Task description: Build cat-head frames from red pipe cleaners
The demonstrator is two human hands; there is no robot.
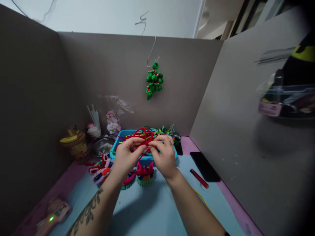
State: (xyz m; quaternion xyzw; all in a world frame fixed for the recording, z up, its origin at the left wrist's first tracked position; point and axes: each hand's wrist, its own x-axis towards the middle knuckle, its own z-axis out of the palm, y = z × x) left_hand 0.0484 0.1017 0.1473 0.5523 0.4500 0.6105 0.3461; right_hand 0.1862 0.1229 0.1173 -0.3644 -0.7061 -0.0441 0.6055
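Both my hands are raised over the table, close together in front of a blue basket [145, 160]. Between them is a red pipe cleaner [145, 130] bent into loops. My left hand [129, 152] pinches it from the left, thumb and forefinger closed. From the right, my right hand [163, 151] grips it with its fingertips. Coloured pipe cleaners fill the basket behind. Just below my hands sits a fuzzy red and green figure [145, 173] with pink ears. Another pink and green figure [128, 181] is partly hidden by my left wrist.
More fuzzy figures [99, 172] lie at left, near a metal bowl [103, 146]. A dark phone [205, 166] and a red-handled cutter [199, 178] lie at right. A pink glue gun [55, 214] with a green light rests front left. Grey panels enclose the table; a green ornament [154, 81] hangs behind.
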